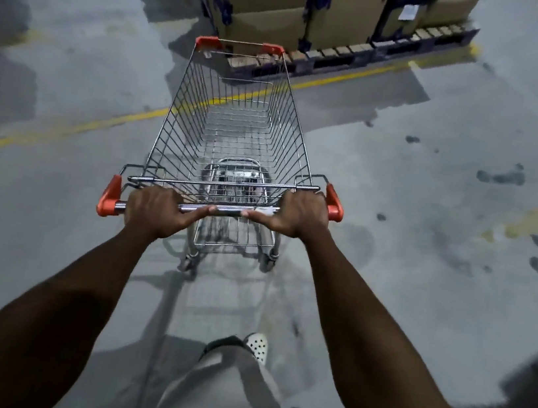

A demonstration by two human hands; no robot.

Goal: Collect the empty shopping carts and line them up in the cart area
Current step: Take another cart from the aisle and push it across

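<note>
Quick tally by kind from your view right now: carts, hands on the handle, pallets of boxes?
Shopping cart: 1, basket empty
Hands on the handle: 2, left hand and right hand
Pallet of cardboard boxes: 1
Total: 4

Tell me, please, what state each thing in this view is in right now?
Cart: upright, basket empty.
Handle: gripped by both hands.
Left hand: closed on the handle.
Right hand: closed on the handle.
Boxes: closed, stacked on a pallet.
Floor: stained, with yellow lines.
</note>
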